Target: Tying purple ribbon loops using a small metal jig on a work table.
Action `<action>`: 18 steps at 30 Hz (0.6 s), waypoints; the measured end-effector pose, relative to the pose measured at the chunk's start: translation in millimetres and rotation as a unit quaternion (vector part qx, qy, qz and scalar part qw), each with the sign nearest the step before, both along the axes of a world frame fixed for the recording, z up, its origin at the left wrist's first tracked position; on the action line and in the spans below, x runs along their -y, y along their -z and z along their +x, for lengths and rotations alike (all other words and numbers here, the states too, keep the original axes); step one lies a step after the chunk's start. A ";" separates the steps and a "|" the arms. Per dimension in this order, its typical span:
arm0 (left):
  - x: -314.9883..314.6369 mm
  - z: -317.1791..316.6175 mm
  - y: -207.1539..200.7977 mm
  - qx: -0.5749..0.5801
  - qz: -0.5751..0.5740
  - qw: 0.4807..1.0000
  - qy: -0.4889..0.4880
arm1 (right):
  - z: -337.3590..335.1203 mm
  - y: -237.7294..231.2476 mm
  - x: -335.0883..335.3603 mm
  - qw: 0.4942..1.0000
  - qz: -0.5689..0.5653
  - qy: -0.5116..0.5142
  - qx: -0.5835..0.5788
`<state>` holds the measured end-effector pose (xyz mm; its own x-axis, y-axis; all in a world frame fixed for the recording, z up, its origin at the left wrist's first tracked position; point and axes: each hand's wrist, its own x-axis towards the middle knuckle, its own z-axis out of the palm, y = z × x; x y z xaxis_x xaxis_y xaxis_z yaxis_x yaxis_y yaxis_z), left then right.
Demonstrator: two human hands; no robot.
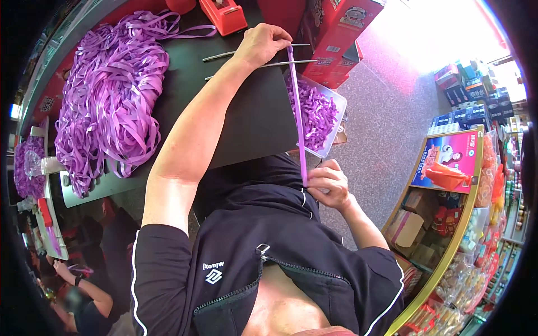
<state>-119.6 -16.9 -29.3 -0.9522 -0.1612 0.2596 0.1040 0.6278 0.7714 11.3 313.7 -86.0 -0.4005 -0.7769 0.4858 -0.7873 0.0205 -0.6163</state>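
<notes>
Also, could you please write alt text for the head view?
A person's left hand and right hand hold a purple ribbon straight between them, near two thin metal rods that jut past a dark tabletop's edge. A large tangled heap of purple ribbon lies at left; a pale plastic bin of ribbon pieces sits at right.

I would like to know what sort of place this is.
Probably a small shop: bagged goods crowd the right side, cartons stand stacked nearby, and a yellow-edged cabinet holds packages. The purple ribbon heap on the table suggests handwork too.
</notes>
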 end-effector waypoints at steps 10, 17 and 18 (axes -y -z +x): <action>-0.9 5.4 -4.9 -0.019 -0.005 1.000 0.004 | 12.7 -31.7 1.9 0.997 0.040 0.048 0.055; 0.3 2.1 -1.0 -0.019 0.003 1.000 0.007 | 19.2 -12.4 2.2 0.990 0.052 0.115 0.067; 1.6 1.5 -0.6 -0.022 0.001 1.000 0.009 | 18.4 -13.9 2.8 0.993 0.065 0.099 0.009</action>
<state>-118.0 -18.5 -28.7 -0.9425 -0.1440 0.3017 0.1503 0.6237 0.7671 29.6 310.9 -72.1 -0.5585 -0.7382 0.3783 -0.7493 0.2533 -0.6119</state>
